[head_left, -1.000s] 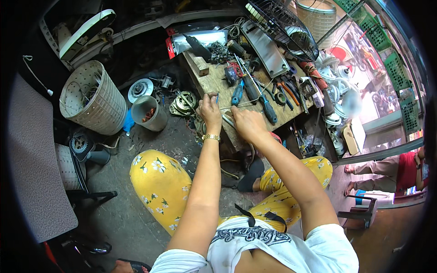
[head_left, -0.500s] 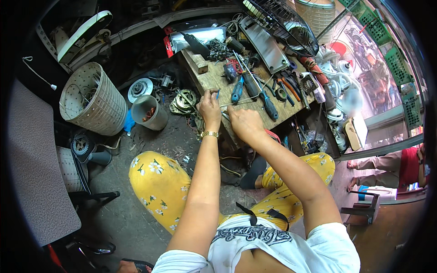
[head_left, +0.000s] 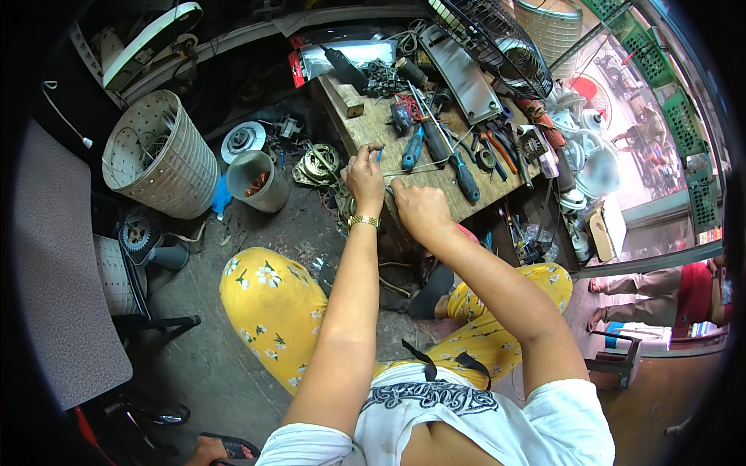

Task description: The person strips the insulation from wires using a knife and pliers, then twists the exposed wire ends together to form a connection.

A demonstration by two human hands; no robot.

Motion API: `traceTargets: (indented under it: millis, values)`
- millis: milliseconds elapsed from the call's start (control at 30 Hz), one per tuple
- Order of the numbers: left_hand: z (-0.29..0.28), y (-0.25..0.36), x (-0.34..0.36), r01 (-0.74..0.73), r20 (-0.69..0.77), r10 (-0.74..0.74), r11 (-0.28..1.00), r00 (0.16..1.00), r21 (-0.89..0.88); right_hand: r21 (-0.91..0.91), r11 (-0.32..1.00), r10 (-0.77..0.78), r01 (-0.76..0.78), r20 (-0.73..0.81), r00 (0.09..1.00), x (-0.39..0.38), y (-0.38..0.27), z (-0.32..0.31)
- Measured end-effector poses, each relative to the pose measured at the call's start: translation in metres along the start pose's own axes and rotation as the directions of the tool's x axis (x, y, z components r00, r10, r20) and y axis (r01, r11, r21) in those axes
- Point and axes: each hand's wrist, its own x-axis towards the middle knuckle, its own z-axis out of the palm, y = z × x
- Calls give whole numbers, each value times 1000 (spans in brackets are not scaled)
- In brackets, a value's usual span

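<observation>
Both my hands work close together at the near edge of a low wooden bench (head_left: 364, 133). My left hand (head_left: 364, 185), with a gold watch (head_left: 364, 220) at its wrist, is closed with bent fingers. A small thin blue piece (head_left: 380, 154) sticks up from its fingertips. Just to the right, my right hand (head_left: 422, 210) is curled in a fist, knuckles up; what it grips is hidden. A thin pale wire (head_left: 423, 166) runs across the bench just beyond the hands. Past it lie a blue-handled screwdriver (head_left: 465, 180) and a shorter blue-handled tool (head_left: 413, 151).
Pliers (head_left: 501, 151), a metal plate (head_left: 464, 78) and a wooden block (head_left: 347, 99) crowd the bench. Left on the floor stand a perforated bin (head_left: 183, 167) and a small bucket (head_left: 268, 192) with copper-coloured scraps. A fan cage (head_left: 497, 39) overhangs the far side.
My left hand has turned slightly, and the blue piece in its fingertips has tilted a little. My right hand stays curled in nearly the same place. The whole view has shifted slightly.
</observation>
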Motion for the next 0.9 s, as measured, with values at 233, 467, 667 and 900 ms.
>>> traceTargets:
  millis: [233, 467, 667, 900]
  values:
    - [0, -4, 0, 23, 9, -23, 999, 1000, 29, -17, 1000, 9, -8, 53, 999, -5, 3, 0]
    - [0, -5, 0, 16, -2, -16, 999, 1000, 32, 17, 1000, -12, 11, 28, 1000, -16, 7, -2]
    - [-1, -2, 0, 20, 8, -20, 999, 1000, 43, 13, 1000, -1, 1, 39, 999, -21, 11, -1]
    - [-3, -1, 0, -12, -12, 13, 996, 1000, 85, 18, 1000, 4, -6, 109, 994, -31, 12, -11]
